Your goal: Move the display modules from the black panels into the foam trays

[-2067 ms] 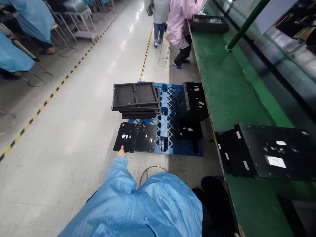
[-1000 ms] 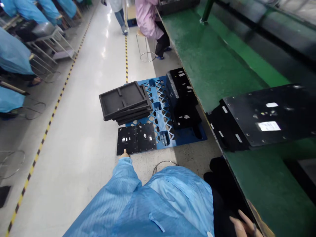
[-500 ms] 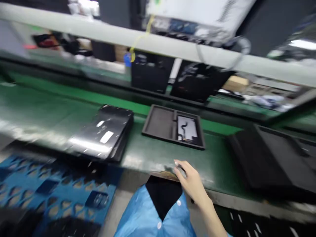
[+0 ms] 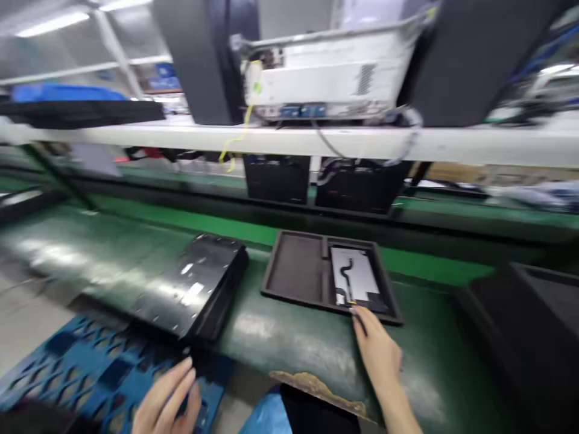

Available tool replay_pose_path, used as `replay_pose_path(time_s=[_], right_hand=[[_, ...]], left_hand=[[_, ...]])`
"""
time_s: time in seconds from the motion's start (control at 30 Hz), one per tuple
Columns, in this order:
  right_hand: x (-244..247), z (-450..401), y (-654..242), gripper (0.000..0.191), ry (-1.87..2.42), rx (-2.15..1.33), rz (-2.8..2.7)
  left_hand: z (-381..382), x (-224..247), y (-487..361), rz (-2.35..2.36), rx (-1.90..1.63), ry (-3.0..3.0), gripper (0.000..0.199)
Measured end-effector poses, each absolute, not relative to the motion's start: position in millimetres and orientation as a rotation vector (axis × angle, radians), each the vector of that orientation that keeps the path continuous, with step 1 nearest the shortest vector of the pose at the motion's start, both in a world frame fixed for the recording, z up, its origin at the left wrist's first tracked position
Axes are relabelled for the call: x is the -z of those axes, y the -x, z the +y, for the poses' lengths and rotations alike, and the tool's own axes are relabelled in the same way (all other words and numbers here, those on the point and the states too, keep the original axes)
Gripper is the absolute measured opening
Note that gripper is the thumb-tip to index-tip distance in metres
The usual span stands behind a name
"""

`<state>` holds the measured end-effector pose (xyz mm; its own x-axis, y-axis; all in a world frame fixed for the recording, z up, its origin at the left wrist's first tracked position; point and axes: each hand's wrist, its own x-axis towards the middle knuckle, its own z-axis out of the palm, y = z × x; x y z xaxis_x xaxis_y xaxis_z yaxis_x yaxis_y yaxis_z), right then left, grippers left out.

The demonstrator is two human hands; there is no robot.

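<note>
A dark foam tray (image 4: 294,299) with two compartments lies on the green bench. In its right compartment sits a flat white panel (image 4: 355,274) with a curved black cable on it. My right hand (image 4: 377,352) is at the tray's front edge, thumb and forefinger pinched near the panel's lower corner. Something small and dark shows between those fingers; its kind cannot be made out. At the lower left, my left hand (image 4: 167,401) has its fingers stretched out with nothing in them. It is just in front of a stack of dark, shiny flat panels (image 4: 194,283).
Below the bench at left is a blue lattice pallet (image 4: 85,367). Black trays (image 4: 520,337) are stacked at right. A white shelf (image 4: 190,137) runs above, carrying a white machine (image 4: 325,81). The green bench (image 4: 289,337) has a worn front edge.
My right hand has moved forward from the bench's front edge to the tray. My left hand has come into view at the lower left. The camera has tilted up.
</note>
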<state>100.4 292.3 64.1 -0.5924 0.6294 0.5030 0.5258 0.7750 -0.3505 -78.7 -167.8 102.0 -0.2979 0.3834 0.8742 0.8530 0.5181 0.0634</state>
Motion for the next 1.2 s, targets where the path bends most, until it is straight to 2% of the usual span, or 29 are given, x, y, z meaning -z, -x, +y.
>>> replay_pose_path(time_s=[0.1,0.17,0.4,0.57,0.67,0.8,0.87,0.93,1.0,1.1,1.2], right_hand=[[-56.4,313.2,-96.4,0.043,0.833,-0.198,-2.321],[-53.8,315.0,-96.5,0.045,0.843,-0.180,-2.313],[-58.3,298.0,-92.7,0.047,0.867,-0.176,-2.258],[-92.4,275.2,-90.3,0.049,0.962,-0.290,-2.202],[-121.5,237.7,-80.2,0.048,0.898,-0.684,-2.192],[-145.5,160.8,-28.0,0.053,0.504,-1.846,-2.139],[-149.1,121.0,12.1,0.066,0.377,-2.433,-1.886],[-151.2,86.2,50.7,0.067,0.415,-2.796,-1.488],[-154.6,59.4,78.1,0.064,0.528,-2.880,-1.205],[-159.4,39.7,84.5,0.061,0.675,-2.782,-1.072],[-156.0,46.1,47.4,0.061,0.738,-2.716,-0.995]], left_hand=[[-182.3,-148.8,125.2,-2.079,0.373,0.933,0.092],[-190.4,-157.9,154.3,-2.265,0.282,0.927,0.086],[-183.4,-122.5,196.6,-2.348,0.286,1.093,0.086],[-187.6,-128.2,181.4,-2.283,0.300,1.216,0.079],[-188.2,-134.5,165.8,-2.200,0.332,1.294,0.086],[-179.1,-142.8,143.9,-2.131,0.415,1.289,0.083],[-172.0,-148.1,131.8,-2.120,0.439,1.271,0.076],[-165.8,-153.4,118.1,-2.105,0.460,1.275,0.070],[-162.5,-157.2,103.0,-2.084,0.482,1.301,0.072],[-161.3,-156.0,80.5,-2.042,0.503,1.356,0.075],[-155.1,-143.0,61.0,-1.933,0.482,1.403,0.060]])
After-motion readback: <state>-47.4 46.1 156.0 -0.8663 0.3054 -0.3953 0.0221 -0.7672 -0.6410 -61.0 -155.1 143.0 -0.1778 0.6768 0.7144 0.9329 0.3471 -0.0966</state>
